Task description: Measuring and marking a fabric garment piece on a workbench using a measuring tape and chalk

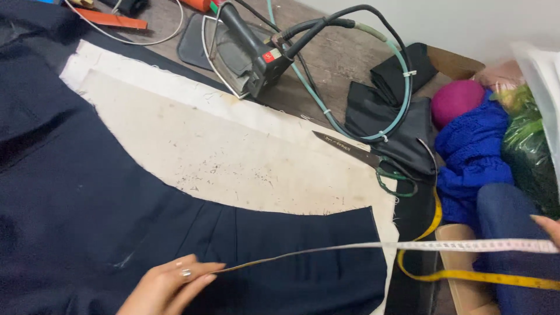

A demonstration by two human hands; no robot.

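Item: long yellow-and-white flexible measuring tape — drawn taut over the dark navy pleated fabric. My left hand pins its end to the cloth; my right hand, mostly out of frame, probably pinches it. Measuring underway — cutting not begun.

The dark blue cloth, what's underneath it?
Under the dark blue cloth lies a stained white pad, bare toward the scissors. How far the pad runs beneath the cloth is hidden.

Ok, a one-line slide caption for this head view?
Left hand and right hand stretch a measuring tape across dark navy fabric, with scissors and iron nearby.
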